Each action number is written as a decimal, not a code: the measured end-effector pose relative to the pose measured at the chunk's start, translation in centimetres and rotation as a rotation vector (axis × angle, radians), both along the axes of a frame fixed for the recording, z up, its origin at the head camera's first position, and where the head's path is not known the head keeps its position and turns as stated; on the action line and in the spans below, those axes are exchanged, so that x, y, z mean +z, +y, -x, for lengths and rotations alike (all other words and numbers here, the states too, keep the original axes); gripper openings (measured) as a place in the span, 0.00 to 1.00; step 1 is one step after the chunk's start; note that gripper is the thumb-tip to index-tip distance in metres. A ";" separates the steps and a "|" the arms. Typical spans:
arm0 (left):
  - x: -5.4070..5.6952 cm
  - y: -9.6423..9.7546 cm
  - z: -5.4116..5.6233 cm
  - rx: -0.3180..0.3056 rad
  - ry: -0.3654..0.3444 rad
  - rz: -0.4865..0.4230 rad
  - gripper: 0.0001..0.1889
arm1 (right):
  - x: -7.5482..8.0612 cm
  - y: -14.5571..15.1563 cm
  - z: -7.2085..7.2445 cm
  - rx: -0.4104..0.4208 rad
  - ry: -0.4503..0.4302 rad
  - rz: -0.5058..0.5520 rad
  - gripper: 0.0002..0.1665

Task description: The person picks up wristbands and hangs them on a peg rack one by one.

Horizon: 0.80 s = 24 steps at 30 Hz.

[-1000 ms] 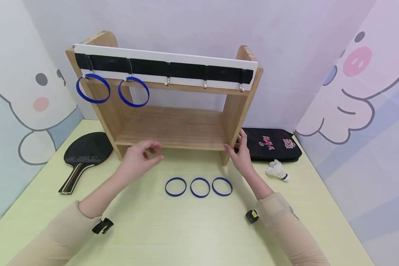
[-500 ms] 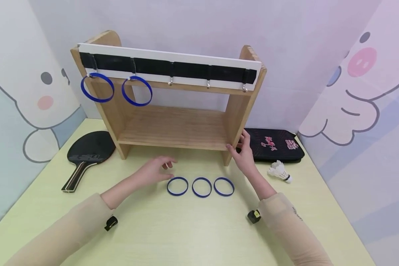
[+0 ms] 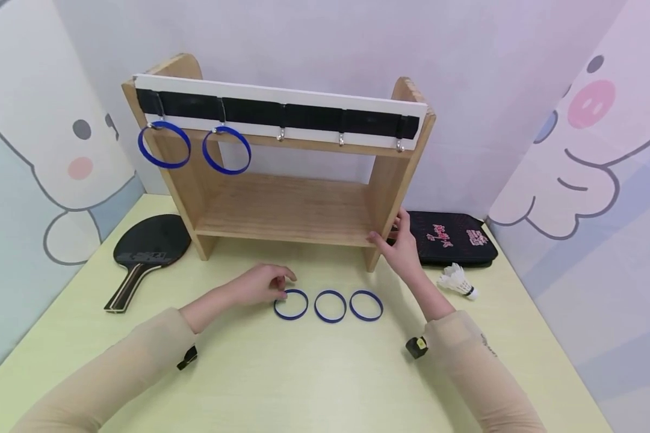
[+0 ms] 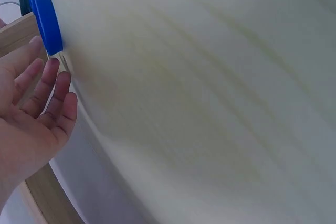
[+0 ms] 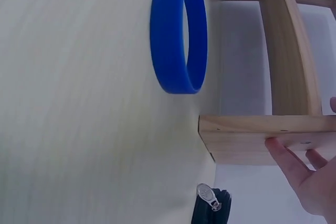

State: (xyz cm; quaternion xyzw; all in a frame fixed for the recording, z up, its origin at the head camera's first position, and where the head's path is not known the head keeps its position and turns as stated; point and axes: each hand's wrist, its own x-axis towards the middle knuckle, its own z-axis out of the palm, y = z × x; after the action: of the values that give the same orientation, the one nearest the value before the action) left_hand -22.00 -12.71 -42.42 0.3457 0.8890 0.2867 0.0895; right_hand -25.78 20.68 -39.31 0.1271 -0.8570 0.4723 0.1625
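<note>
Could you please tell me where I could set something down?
The table is bare between both sleeves, nearer than the three loose rings; the shelf is bare between its side panels. The left hand and rings crowd the middle.

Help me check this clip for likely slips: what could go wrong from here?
The left hand, at the left table ring, might push it away rather than lift it, since it lies flat. The middle table ring sits close by and could get nudged. Should the right hand jolt the rack it grips, the hung rings might swing or drop off.
</note>
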 end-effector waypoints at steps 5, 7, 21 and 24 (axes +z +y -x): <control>-0.3 0.3 0.0 -0.006 -0.022 -0.006 0.10 | 0.2 0.0 0.2 -0.013 0.045 -0.035 0.43; -0.2 0.4 0.1 -0.004 -0.032 -0.005 0.06 | 0.2 0.0 0.2 -0.021 0.056 -0.048 0.43; 0.3 0.1 0.1 0.000 -0.046 0.004 0.01 | -0.2 -0.1 0.2 -0.063 0.094 -0.064 0.44; 0.4 0.1 0.0 0.007 -0.045 -0.006 0.02 | -0.2 -0.1 0.3 -0.068 0.105 -0.070 0.44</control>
State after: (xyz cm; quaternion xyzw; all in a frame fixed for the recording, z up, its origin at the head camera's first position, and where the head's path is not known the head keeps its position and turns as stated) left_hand -22.03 -12.63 -41.99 0.3361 0.8871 0.2975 0.1074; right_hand -26.10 20.60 -39.55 0.1279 -0.8671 0.4290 0.2186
